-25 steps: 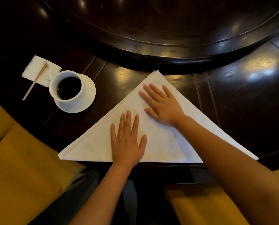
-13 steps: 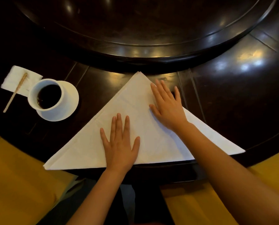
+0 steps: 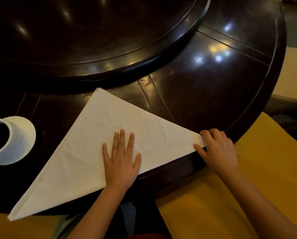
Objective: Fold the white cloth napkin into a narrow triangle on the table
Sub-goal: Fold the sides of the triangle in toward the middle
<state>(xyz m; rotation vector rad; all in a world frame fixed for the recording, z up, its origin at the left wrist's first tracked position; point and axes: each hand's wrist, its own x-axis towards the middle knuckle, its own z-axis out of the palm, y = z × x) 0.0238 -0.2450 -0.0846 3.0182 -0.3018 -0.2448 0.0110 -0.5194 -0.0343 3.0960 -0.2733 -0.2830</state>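
The white cloth napkin (image 3: 96, 144) lies flat as a wide triangle on the dark wooden table (image 3: 213, 94), its long edge along the near rim and its apex pointing away from me. My left hand (image 3: 121, 161) presses flat on the napkin near the middle of the long edge, fingers spread. My right hand (image 3: 216, 149) pinches the napkin's right corner at the table's edge, thumb under and fingers over the tip.
A white cup of dark liquid on a white saucer (image 3: 23, 144) stands at the left edge, close to the napkin's left side. A raised dark turntable (image 3: 109, 54) fills the table's far half. Yellow seat cushions (image 3: 247, 195) lie below the table edge.
My right hand has slid from the napkin's upper right side down to its right corner and closed on it. The left hand stays flat. The view has shifted right.
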